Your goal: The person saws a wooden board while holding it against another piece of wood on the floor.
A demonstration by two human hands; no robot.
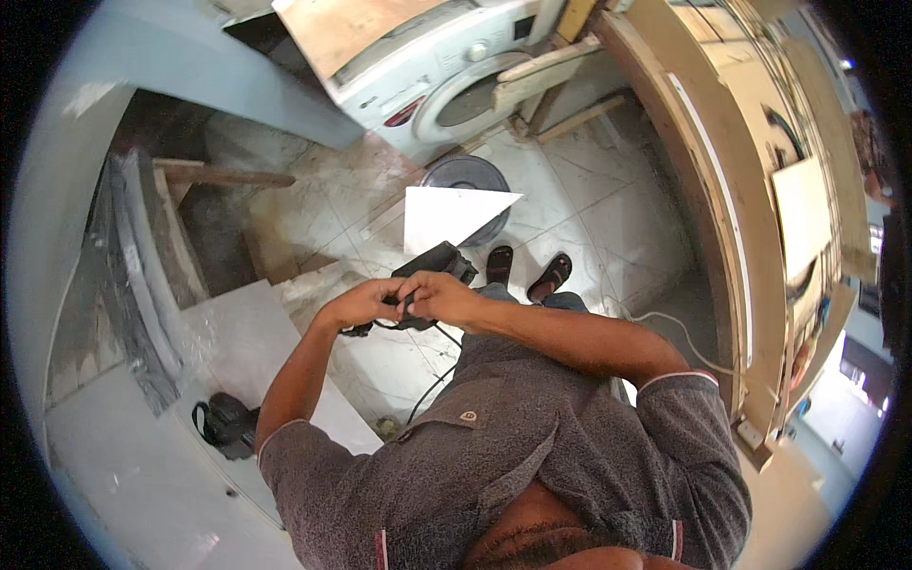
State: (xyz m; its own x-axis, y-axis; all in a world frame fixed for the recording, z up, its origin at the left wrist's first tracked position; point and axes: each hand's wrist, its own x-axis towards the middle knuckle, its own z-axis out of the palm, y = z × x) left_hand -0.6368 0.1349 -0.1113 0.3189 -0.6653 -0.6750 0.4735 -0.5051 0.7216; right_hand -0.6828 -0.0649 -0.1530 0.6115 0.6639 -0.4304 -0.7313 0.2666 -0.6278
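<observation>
Black boxy device (445, 263), dark cord (435, 386) near; left hand (366, 303) and right hand (441, 297) curled around it, covering its middle, finger placement unclear

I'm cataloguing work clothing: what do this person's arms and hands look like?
Both the left hand and right hand are ungloved, and the forearms bare. Short, dark grey sleeves end in pale edging; red shows along the right one's edge.
</observation>
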